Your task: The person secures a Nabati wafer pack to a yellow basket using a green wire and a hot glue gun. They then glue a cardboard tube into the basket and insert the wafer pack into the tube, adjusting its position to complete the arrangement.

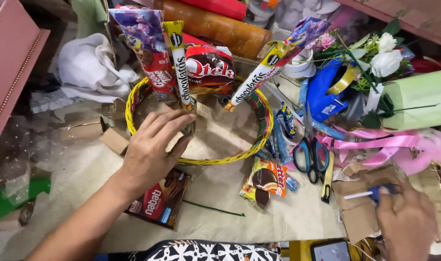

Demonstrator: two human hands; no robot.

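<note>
My left hand point(155, 147) rests on the front of a yellow wicker basket point(215, 159), fingers apart, touching the base of a long stick-shaped snack packet point(179, 63) standing upright in it. Other snack packets stand in the basket: a purple and red one point(150, 48), a round dark red one point(209, 70) and a second stick packet point(259, 72) leaning right. My right hand point(406, 220) is at the lower right over torn brown cardboard point(360, 212), its fingers closed on a small blue object with a white stick point(370, 194).
Blue-handled scissors point(310, 157) and a yellow cutter point(327, 181) lie right of the basket. A wafer packet point(160, 198), an orange biscuit packet point(266, 179), pink ribbon point(375, 142), white artificial flowers point(384, 58), green paper roll point(423, 99) and a pink box point(10, 63) surround the work area.
</note>
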